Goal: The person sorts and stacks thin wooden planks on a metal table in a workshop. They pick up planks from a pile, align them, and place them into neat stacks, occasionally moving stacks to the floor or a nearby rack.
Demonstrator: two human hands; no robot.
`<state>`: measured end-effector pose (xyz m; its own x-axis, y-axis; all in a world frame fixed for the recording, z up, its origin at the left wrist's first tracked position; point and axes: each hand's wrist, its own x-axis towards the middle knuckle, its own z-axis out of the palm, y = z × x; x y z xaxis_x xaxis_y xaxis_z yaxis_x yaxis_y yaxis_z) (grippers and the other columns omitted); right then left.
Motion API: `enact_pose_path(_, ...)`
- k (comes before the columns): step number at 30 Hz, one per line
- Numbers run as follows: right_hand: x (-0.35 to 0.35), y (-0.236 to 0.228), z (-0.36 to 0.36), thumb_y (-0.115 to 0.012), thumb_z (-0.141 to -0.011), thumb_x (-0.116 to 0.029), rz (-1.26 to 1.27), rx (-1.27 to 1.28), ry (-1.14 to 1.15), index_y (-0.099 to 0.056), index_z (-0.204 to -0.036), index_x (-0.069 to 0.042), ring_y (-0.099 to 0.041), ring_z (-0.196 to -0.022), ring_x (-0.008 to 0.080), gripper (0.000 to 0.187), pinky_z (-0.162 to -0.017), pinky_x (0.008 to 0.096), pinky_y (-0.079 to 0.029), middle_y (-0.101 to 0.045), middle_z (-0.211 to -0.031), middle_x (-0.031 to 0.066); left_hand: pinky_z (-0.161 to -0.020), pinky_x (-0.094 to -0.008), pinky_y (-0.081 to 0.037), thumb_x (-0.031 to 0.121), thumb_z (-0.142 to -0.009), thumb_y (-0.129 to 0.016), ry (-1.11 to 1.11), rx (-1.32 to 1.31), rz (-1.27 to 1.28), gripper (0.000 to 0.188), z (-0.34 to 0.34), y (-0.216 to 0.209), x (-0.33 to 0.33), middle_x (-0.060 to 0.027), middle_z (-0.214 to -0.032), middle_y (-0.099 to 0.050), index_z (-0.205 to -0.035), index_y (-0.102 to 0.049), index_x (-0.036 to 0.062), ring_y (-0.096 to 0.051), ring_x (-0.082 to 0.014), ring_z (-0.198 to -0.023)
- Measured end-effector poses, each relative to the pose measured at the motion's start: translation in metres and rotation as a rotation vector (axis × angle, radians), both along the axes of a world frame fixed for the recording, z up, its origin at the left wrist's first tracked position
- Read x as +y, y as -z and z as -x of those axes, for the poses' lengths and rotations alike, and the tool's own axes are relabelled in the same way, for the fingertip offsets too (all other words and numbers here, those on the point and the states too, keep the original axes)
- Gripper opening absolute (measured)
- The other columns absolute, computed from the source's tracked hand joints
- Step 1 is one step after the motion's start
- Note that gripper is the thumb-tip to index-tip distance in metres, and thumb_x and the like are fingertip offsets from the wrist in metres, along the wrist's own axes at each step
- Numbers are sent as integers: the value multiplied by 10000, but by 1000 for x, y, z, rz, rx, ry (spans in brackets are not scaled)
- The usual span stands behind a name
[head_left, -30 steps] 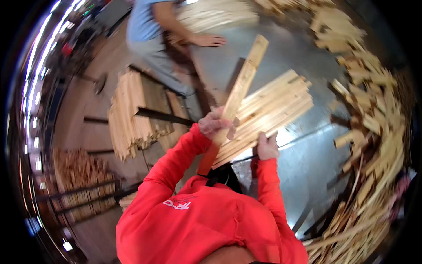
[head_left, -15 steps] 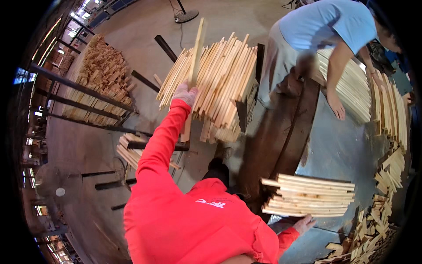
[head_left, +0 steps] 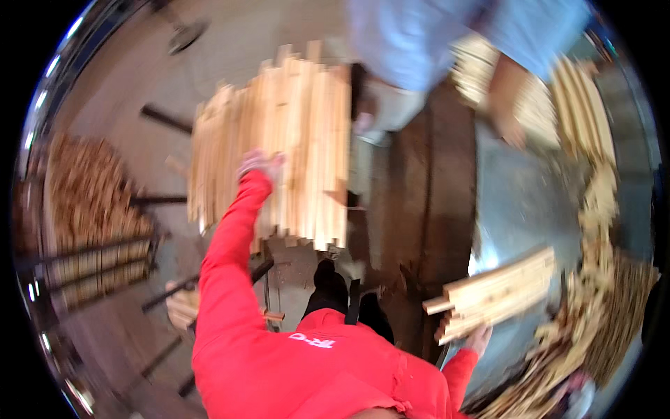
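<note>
My left hand (head_left: 259,164), in a pale glove and blurred by motion, lies on a stack of long wooden strips (head_left: 300,133) with its thumb apart from the fingers. No strip stands up from it. The strips lie side by side, their ends uneven. My right hand (head_left: 479,340) grips the near edge of a smaller bundle of wooden strips (head_left: 499,293) at the lower right. Part of its fingers is hidden by the wood. This bundle lies over the metal table (head_left: 513,209), its left end reaching past the table's edge.
A co-worker in a blue shirt (head_left: 412,42) leans over more strips (head_left: 534,105) at the far right. Offcuts (head_left: 551,356) lie heaped along the table's right side. Dark metal bars (head_left: 166,119) stick out left of the stack. A large wood pile (head_left: 98,202) stands farther left.
The strip my left hand held upright is down, no longer distinct from the stack, and the hand rests farther onto the stack. My view has turned. My right hand stays at its bundle.
</note>
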<state>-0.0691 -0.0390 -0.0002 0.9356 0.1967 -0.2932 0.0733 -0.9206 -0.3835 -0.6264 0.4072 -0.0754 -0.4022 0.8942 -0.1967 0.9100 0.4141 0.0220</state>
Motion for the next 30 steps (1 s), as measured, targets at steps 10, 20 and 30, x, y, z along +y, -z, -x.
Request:
enact_pose_path(10,-26,17,-152,-515,-922,-378,-92,-386,-36,-544,-1287,-91,-519,-1176,403,466,-958,458,-449,-557,-1273,213,-899,-369,-497,203,-884,-632,1468,-1069,182,433,-427,-157,-156,-174,-1175,-616,-1275,-541,41,-628,-274,-1035)
enact_pose_path(20,61,58,-229,-564,-809,-587,-84,-233,-174,-376,-1427,-12,-325,-1356,364,865,-1160,483,-135,-404,-1434,228,-1141,-427,-261,548,-875,-587,1586,-499,231,824,-700,-20,-162,-196,-1441,-428,-1466,-309,46,-356,-342,-1364)
enact_pose_path(30,93,-72,-303,-604,-911,-65,-1356,-316,-203,-439,-1385,-47,-605,-1040,208,502,-908,319,-506,-619,-1162,87,-1008,-363,-449,333,-880,-693,1174,-1730,490,734,-753,-199,-156,-144,-1285,-572,-1436,-330,21,-554,-264,-1166)
